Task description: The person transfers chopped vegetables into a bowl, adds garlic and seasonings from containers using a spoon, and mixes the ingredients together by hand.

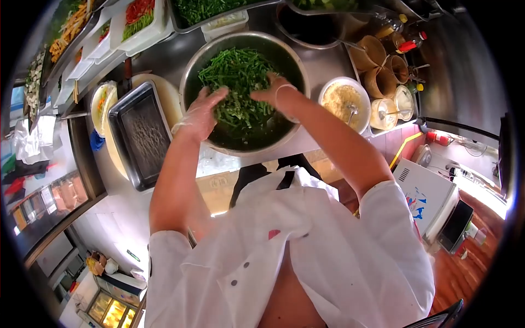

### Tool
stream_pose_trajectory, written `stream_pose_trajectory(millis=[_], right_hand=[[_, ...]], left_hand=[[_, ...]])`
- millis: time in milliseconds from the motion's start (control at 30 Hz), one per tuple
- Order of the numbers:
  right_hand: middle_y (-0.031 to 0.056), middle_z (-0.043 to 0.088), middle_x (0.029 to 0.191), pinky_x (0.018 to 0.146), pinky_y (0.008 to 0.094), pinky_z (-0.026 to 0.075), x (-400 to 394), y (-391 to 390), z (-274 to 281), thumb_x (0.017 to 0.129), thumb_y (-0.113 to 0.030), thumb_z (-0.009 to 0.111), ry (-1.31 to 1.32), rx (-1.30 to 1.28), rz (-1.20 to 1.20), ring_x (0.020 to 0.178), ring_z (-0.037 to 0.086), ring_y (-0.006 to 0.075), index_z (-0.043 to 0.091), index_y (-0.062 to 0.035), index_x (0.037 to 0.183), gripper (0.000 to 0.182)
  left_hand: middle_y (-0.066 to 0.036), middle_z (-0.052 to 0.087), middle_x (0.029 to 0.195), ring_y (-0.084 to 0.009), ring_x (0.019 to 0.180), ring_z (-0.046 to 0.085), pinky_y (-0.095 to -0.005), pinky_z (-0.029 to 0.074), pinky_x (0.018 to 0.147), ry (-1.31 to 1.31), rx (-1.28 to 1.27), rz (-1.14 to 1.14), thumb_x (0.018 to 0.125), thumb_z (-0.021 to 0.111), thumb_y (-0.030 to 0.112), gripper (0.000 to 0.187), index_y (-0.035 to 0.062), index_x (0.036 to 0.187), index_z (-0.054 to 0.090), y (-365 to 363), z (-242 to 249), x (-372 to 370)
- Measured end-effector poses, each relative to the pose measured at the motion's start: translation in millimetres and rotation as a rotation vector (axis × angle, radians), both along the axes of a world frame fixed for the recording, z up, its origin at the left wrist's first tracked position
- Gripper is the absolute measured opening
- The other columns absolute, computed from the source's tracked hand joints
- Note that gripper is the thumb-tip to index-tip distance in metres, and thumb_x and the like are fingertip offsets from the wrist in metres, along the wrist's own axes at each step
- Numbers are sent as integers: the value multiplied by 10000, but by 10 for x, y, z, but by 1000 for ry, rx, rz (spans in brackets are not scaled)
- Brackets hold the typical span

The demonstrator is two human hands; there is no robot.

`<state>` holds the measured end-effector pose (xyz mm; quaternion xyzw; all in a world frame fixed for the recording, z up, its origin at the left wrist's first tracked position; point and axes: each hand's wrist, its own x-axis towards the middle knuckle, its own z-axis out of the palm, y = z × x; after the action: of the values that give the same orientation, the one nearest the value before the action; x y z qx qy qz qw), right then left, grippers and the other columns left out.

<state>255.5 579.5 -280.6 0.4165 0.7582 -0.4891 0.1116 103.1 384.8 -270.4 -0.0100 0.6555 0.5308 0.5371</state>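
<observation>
A wide metal bowl [299, 68] stands on the counter in front of me. In it lies a heap of long cut green vegetables [236, 68], with small pale bits scattered over the lower part. My left hand [203, 113], in a clear plastic glove, is at the heap's left side, its fingers stretched out and touching the greens. On the other side my right hand [278, 97], gloved too, reaches in with fingers apart, some fingertips hidden among the leaves. Neither hand is closed around a bunch.
Left of the bowl, a dark rectangular tray [145, 136] rests on a round board [167, 98]. To the right are a white bowl of pale minced food [342, 101] with a spoon, and several seasoning containers [378, 82]. Tubs of cut vegetables [139, 24] line the back left; a dark pot [309, 27] stands behind.
</observation>
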Motion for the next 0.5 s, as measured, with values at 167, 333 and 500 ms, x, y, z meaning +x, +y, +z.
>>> stream_pose_trajectory(millis=[167,333,500], right_hand=[[204,365,1566,1131,510,345,-33,107,-698,833,-725,574,-50,-668,-584,1397,405,392,246,-100,1574,1023],[196,418,1531,1110,424,360,51,-570,-690,818,-796,545,212,-1175,-511,1375,433,346,356,-130,1540,1000],[223,519,1417,1024,395,452,70,-366,81,838,-590,705,0,-363,-211,1244,549,315,511,-101,1431,793]], left_hand=[[-194,312,1594,-359,1501,226,-634,144,1158,-497,-139,416,882,672,510,873,106,1555,288,28,-645,299],[-148,428,1522,-311,1407,374,-415,355,1108,-179,135,76,916,627,330,673,89,1496,388,83,-1405,516],[-121,590,1318,-318,1214,544,-446,427,1052,104,-10,43,879,615,196,488,160,1361,547,-271,-822,171]])
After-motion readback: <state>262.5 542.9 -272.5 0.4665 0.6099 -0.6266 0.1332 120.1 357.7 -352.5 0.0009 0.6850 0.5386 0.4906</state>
